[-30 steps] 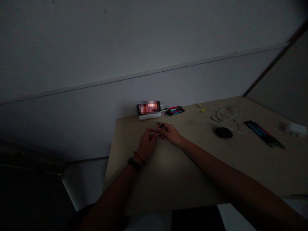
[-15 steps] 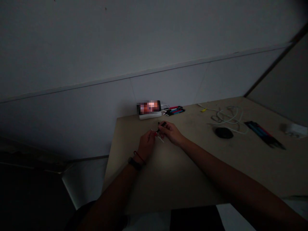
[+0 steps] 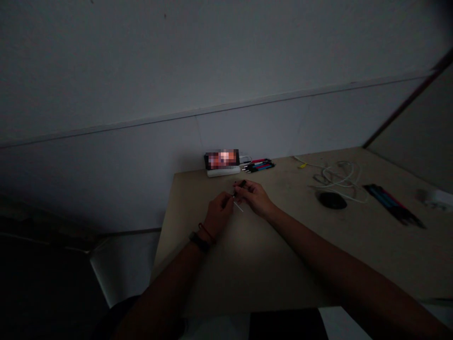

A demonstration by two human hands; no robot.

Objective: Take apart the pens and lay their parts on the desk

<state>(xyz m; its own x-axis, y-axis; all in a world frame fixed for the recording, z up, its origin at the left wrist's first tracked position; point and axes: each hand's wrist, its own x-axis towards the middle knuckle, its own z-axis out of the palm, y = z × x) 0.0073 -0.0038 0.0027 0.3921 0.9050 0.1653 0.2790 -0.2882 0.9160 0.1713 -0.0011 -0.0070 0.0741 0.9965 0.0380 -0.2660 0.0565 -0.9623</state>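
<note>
The scene is dim. My left hand (image 3: 218, 213) and my right hand (image 3: 256, 198) meet over the far left part of a beige table (image 3: 269, 255). My right hand's fingers are pinched on a short dark pen barrel (image 3: 240, 184). My left hand's fingers are closed at the barrel's near end, where a thin white stick (image 3: 238, 206), perhaps a refill, slants down to the tabletop. I cannot tell which hand holds the stick. A dark watch and a red band are on my left wrist.
A lit phone (image 3: 222, 159) leans on a white block at the table's back edge. Beside it lie several red and blue pens (image 3: 260, 165). To the right are a coiled white cable (image 3: 336, 175), a black round disc (image 3: 331, 200), more pens (image 3: 392, 205) and a white object (image 3: 437, 197).
The view shifted slightly. My hands stayed together on the pen; the barrel tilted a little and the white stick now shows below my fingers.
</note>
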